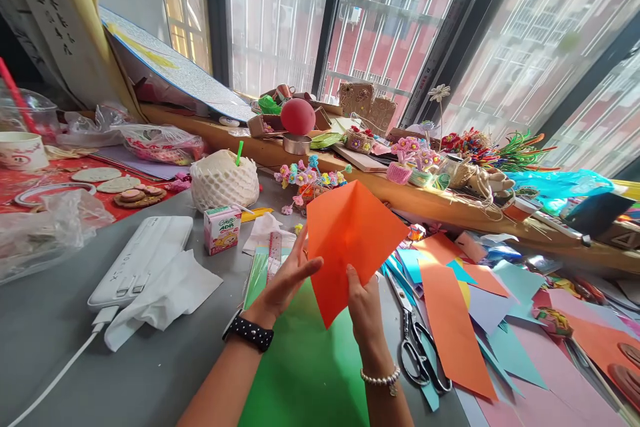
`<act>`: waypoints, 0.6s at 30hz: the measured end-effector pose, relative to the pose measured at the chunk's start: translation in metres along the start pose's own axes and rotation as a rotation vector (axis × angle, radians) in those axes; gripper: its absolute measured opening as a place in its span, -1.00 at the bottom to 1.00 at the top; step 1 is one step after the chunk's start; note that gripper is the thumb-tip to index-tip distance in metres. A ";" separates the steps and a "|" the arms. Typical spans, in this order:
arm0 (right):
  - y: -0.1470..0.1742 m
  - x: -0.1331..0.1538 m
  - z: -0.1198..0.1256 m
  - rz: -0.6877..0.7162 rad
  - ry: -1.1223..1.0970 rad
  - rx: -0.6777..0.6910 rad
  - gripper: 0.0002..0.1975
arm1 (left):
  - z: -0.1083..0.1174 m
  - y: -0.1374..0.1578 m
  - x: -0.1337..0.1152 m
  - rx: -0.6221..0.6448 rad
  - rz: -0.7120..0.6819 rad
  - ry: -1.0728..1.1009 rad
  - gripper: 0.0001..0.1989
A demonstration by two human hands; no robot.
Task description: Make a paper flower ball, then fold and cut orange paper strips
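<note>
An orange sheet of paper [350, 233] with a crease down its middle is held up in front of me, one corner pointing down. My right hand [364, 303] pinches its lower part, thumb on the near face and fingers hidden behind. My left hand [285, 283] holds the left edge loosely, thumb in front and fingers partly behind it. Under both hands lies a large green sheet [310, 367]. Scissors [415, 333] with black handles rest right of my right hand. A clear ruler [274, 253] lies beyond my left hand.
Coloured paper pieces [455, 327] cover the right side. On the left are a white power bank [143, 260] with a cable, a tissue [167, 297], a small drink box [222, 230] and a net-wrapped coconut [225, 180]. Crafted flowers [415, 153] line the wooden sill [350, 183].
</note>
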State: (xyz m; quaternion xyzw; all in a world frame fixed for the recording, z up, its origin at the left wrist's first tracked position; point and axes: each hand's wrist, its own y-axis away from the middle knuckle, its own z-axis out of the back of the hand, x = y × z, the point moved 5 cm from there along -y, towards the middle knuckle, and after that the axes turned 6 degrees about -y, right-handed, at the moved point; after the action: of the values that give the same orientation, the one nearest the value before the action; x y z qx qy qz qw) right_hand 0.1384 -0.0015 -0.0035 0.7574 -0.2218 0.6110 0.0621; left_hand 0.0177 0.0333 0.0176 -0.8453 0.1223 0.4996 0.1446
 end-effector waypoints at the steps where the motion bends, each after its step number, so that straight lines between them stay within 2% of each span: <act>1: -0.001 0.002 0.001 0.033 0.027 -0.015 -0.63 | -0.003 0.000 0.002 0.029 0.014 -0.055 -0.30; 2: -0.001 0.004 0.000 0.045 0.028 -0.009 -0.64 | -0.005 0.000 0.005 0.033 0.043 -0.105 -0.33; 4: 0.001 0.005 0.000 0.003 -0.067 0.023 -0.63 | -0.001 -0.001 0.012 -0.040 0.116 -0.151 -0.48; 6: 0.003 0.003 0.002 -0.092 -0.248 0.032 -0.62 | 0.007 -0.002 0.015 -0.155 0.163 -0.096 -0.60; 8: 0.004 0.000 0.006 -0.174 -0.428 0.026 -0.63 | 0.012 -0.003 0.015 -0.218 0.167 0.007 -0.64; 11: 0.002 -0.002 0.011 -0.247 -0.595 0.047 -0.71 | 0.015 -0.006 0.011 -0.214 0.131 0.110 -0.66; 14: -0.003 -0.003 0.019 -0.294 -0.655 -0.013 -0.76 | 0.014 -0.006 0.009 -0.171 0.131 0.151 -0.68; 16: -0.006 -0.001 0.026 -0.292 -0.650 -0.051 -0.72 | 0.013 -0.005 0.010 -0.135 0.171 0.140 -0.67; 18: -0.009 0.002 0.035 -0.233 -0.591 -0.087 -0.63 | 0.011 -0.003 0.014 -0.102 0.232 0.110 -0.65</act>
State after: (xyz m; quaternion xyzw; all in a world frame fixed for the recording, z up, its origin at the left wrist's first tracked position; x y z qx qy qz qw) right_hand 0.1740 -0.0068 -0.0081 0.9190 -0.1678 0.3434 0.0970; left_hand 0.0164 0.0396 0.0009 -0.8578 0.2015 0.4715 0.0358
